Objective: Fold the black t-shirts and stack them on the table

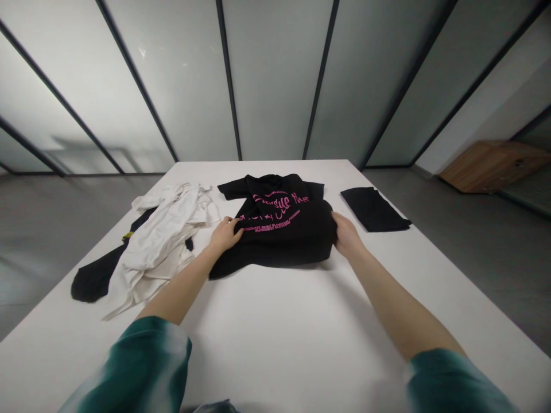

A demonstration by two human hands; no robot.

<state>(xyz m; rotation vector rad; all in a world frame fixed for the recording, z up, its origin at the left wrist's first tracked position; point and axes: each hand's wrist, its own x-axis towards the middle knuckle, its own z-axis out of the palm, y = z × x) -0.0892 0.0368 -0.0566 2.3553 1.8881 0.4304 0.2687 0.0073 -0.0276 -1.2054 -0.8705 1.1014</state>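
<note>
A black T-shirt with pink lettering lies across the middle of the white table, its sleeves toward the far edge and its hem toward me. My left hand is at the shirt's left side, thumb and fingers closed on the fabric there. On the opposite side my right hand grips the shirt's right edge, which is slightly raised off the table. The fingertips of the right hand are hidden behind the cloth. Some creases run through the lettering.
White garments lie in a loose heap on the left, partly over a dark garment with a small yellow patch. A folded black cloth rests at the right. Beyond the table stand frosted panels and a wooden cabinet.
</note>
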